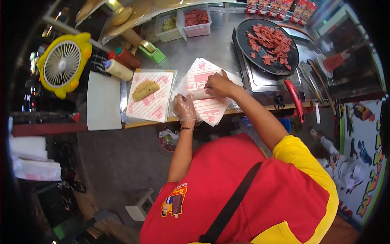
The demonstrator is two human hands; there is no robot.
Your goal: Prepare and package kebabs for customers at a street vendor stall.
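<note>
In front of me a stack of printed wrapping paper [202, 71] lies at an angle on the counter. Across it runs a paper-wrapped roll [198, 94], its contents hidden by the sheet. My left hand [185, 108], in a clear plastic glove, grips the roll's left end. At the other end, my bare right hand [221, 85] has its thumb and fingers on the paper. Left of the stack, a folded, browned flatbread [145, 90] rests on another printed sheet [158, 103].
A frying pan [292, 58] of shredded red meat [269, 42] sits on a portable stove [263, 80], its red handle jutting over the counter edge. Tongs [310, 80] lie to its right. Sauce bottles [118, 69], a green tape dispenser [154, 54] and a yellow fan [64, 64] stand left.
</note>
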